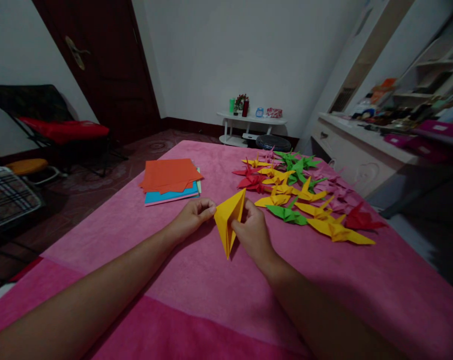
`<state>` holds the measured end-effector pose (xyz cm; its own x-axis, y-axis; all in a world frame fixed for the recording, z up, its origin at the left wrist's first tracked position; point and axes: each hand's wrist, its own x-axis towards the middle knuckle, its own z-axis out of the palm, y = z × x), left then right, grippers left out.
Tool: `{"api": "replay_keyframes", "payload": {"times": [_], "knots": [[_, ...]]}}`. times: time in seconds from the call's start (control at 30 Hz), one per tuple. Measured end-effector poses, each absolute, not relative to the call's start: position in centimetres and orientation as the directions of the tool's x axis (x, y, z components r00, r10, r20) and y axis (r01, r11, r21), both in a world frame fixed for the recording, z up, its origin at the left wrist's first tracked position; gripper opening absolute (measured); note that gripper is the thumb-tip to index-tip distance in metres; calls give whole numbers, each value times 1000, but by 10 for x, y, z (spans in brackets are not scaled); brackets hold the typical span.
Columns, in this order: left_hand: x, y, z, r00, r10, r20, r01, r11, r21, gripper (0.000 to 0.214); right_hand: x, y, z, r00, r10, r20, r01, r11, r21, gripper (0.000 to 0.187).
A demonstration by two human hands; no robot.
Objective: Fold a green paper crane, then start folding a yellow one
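Observation:
Between my hands, just above the pink cloth (196, 265), is a partly folded yellow origami paper (226, 215) with pointed ends above and below. My left hand (195, 215) pinches its left corner between thumb and fingers. On the other side my right hand (253, 227) grips it, with the thumb tucked into the paper's opening and the fingers behind, partly hidden. Right of my right hand lie folded paper cranes, among them a green crane (287, 214) and a large yellow crane (337, 231). Orange paper sheets (168, 172) lie stacked over blue sheets (174, 194) beyond my left hand.
Several red, pink, green and yellow cranes cover the table's right side. A white side table (252, 119) stands by the far wall. At the right is a cluttered dresser (361, 145); at the left, a folding chair (61, 127) and a stool (26, 166).

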<state>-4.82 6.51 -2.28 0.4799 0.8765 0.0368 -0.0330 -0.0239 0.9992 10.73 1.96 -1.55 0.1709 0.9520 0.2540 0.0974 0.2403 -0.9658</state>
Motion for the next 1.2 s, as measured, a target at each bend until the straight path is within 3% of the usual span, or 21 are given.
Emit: {"api": "replay_keyframes", "payload": {"times": [0.17,0.27,0.37,0.43,0.53,0.7,0.8,1.03,1.2], "knots": [[-48,66,-27,550,833,66,110,-151,982,32,113,23,-20,202,964,172,255,117,-960,15],[-48,61,-23,480,833,273,173,-395,902,31,120,27,-20,182,971,158,353,85,-932,16],[-47,49,-10,499,666,554,311,-734,603,47,127,30,-18,111,980,163,486,90,-869,19],[-46,39,0,609,516,603,367,-857,362,40,130,30,-14,59,981,183,605,110,-789,19],[-43,29,10,701,433,566,457,-883,109,29,133,27,-6,25,983,180,751,100,-652,18],[-40,24,9,729,423,539,563,-818,-119,20,134,20,9,-58,983,175,844,142,-517,26],[-39,19,10,736,468,489,610,-772,-178,15,132,16,19,-77,979,189,883,155,-443,24],[-32,3,21,725,569,389,662,-731,-165,15,120,4,34,-94,971,219,948,155,-279,19],[-32,8,10,788,492,370,582,-790,-191,14,115,-1,38,-101,961,257,960,163,-229,18]]}}
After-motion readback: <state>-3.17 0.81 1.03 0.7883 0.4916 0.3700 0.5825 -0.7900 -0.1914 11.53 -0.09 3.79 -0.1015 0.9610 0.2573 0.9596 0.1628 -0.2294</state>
